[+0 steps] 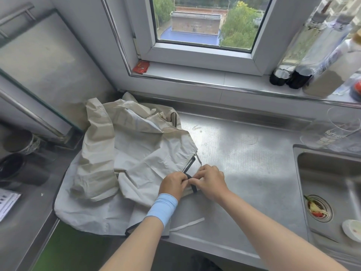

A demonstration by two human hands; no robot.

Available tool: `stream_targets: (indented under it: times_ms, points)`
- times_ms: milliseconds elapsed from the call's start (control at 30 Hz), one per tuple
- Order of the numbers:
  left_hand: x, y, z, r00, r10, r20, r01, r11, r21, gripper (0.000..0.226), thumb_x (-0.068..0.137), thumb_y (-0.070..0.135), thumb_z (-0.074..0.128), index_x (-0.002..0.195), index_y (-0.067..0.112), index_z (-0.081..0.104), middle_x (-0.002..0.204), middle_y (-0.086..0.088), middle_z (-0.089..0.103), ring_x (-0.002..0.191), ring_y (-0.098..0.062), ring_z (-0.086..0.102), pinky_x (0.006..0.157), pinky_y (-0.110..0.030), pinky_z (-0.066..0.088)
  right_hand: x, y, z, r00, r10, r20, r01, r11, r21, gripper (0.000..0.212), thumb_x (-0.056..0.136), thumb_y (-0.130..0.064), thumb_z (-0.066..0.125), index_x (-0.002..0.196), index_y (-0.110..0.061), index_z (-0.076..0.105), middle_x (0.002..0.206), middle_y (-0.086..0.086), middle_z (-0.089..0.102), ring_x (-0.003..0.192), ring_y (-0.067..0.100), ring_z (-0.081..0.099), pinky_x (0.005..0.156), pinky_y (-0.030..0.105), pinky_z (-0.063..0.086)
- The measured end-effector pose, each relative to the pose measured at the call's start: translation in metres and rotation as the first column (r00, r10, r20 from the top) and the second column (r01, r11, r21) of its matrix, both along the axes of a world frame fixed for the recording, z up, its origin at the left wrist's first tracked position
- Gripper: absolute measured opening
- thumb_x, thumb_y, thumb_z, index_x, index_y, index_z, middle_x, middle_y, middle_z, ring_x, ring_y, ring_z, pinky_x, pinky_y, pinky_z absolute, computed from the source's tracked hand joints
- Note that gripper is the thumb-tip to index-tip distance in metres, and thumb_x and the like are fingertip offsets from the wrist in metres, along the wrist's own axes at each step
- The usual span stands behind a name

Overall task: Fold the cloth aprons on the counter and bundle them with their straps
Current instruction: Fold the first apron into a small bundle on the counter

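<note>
Near the front edge of the dimpled steel table (pixel 244 153), at five o'clock from the crumpled heap of cream cloth aprons (pixel 136 153): left hand (pixel 172 183), pale blue wristband (pixel 163 209) behind it, fingers curled and pinching the narrow black strap (pixel 193 187); right hand (pixel 210 180) curled likewise, pinching the same strap from its three o'clock side, knuckles almost meeting the left. Judged to be knotting or cinching that strap round a small folded piece of cloth, mostly hidden beneath both palms; cannot tell how tidy the fold is. To do it well: keep even tension on both ends, draw outward toward nine and three o'clock rather than upward, pin the fold flat against the table with the heels of the palms, and seat the knot over the middle to stop any splaying. Mind the black-trimmed hem (pixel 188 165) just at twelve o'clock of the hands, near enough to get caught in the loop. Leave the loose pale strap (pixel 187 224) at six o'clock alone for now. Most of the heap, off at ten o'clock, unfolded and draped partly over the table's front edge; much of the task judged left to do.
</note>
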State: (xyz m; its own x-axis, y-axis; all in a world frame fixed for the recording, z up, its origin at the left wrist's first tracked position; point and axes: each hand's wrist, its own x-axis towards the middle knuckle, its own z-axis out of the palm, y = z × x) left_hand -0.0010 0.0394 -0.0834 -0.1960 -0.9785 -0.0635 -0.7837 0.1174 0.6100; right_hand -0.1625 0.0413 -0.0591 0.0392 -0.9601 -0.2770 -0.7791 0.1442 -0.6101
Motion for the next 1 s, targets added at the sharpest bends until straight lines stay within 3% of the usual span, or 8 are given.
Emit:
stream_targets:
  times_ms: [167,333,500,600,700,800,900,1000]
  points:
    - [0.006,0.007,-0.005,0.999,-0.039,-0.038,0.036,0.995,-0.093,0.010,0.087,0.023,0.063,0.085,0.014,0.069,0.083,0.000,0.066,0.076,-0.020,0.061,0.070,-0.027,0.045,0.004,0.003,0.001,0.997,-0.012,-0.077,0.006,0.997,-0.078,0.013,0.081,-0.041,0.062,0.083,-0.038,0.075,0.096,-0.018,0.061,0.098,0.007,0.050,0.095,0.034,0.032]
    - [-0.003,0.021,-0.009,0.978,0.014,-0.206,-0.026,0.998,-0.053,0.016,0.090,0.021,0.044,0.086,0.011,0.056,0.085,0.000,0.051,0.079,-0.011,0.047,0.075,-0.019,0.038,0.013,0.009,-0.007,0.997,0.038,-0.066,-0.049,0.984,-0.169,0.027,0.075,-0.022,0.055,0.096,-0.034,0.067,0.091,-0.015,0.062,0.094,0.016,0.048,0.082,0.037,0.043]
    - [-0.001,0.023,-0.010,0.962,0.051,-0.268,-0.068,0.996,-0.055,0.008,0.089,0.005,0.058,0.083,0.010,0.057,0.087,0.003,0.047,0.078,-0.002,0.043,0.076,-0.009,0.034,0.001,0.007,-0.019,0.959,0.240,-0.148,-0.270,0.933,-0.237,0.015,0.083,-0.034,0.070,0.096,-0.028,0.074,0.093,-0.010,0.063,0.092,0.019,0.050,0.068,0.033,0.050]
    - [0.006,0.022,-0.012,0.957,0.115,-0.267,-0.135,0.989,-0.057,0.017,0.081,0.008,0.070,0.096,0.013,0.063,0.104,0.002,0.044,0.096,-0.003,0.045,0.089,-0.008,0.036,-0.002,0.000,-0.017,0.912,0.290,-0.291,-0.380,0.865,-0.327,0.007,0.073,-0.030,0.075,0.078,-0.026,0.071,0.074,-0.007,0.058,0.072,0.022,0.054,0.054,0.030,0.038]
    - [0.015,0.019,-0.011,0.964,0.179,-0.198,-0.174,0.984,0.040,0.038,0.078,0.021,0.074,0.113,0.015,0.059,0.112,0.002,0.045,0.106,-0.010,0.044,0.101,-0.016,0.034,0.003,-0.003,-0.014,0.874,0.281,-0.395,-0.430,0.827,-0.362,0.008,0.078,-0.028,0.066,0.073,-0.024,0.062,0.068,-0.007,0.055,0.066,0.021,0.056,0.055,0.031,0.036]
    - [0.017,0.015,-0.004,0.982,0.145,-0.121,-0.115,0.968,0.224,0.037,0.088,0.031,0.065,0.121,0.015,0.058,0.115,-0.003,0.054,0.111,-0.018,0.052,0.102,-0.021,0.035,0.003,-0.002,-0.013,0.891,0.246,-0.382,-0.394,0.836,-0.381,0.014,0.084,-0.029,0.049,0.076,-0.022,0.058,0.067,-0.006,0.058,0.064,0.022,0.059,0.057,0.035,0.043]
    - [0.013,0.008,0.006,0.986,0.156,-0.052,-0.133,0.943,0.305,0.036,0.093,0.038,0.056,0.123,0.018,0.060,0.119,-0.007,0.056,0.115,-0.021,0.051,0.101,-0.024,0.033,0.002,-0.001,-0.006,0.931,0.209,-0.301,-0.315,0.875,-0.368,0.006,0.084,-0.023,0.066,0.080,-0.020,0.062,0.068,-0.003,0.063,0.064,0.025,0.062,0.056,0.034,0.043]
    - [0.011,-0.001,0.018,0.957,0.255,-0.140,-0.191,0.913,0.361,0.024,0.090,0.034,0.062,0.109,0.020,0.067,0.111,-0.002,0.065,0.106,-0.016,0.057,0.088,-0.020,0.038,0.002,-0.004,0.012,0.927,0.237,-0.291,-0.327,0.892,-0.314,0.006,0.086,-0.028,0.064,0.087,-0.023,0.067,0.073,-0.003,0.069,0.070,0.025,0.065,0.057,0.031,0.042]
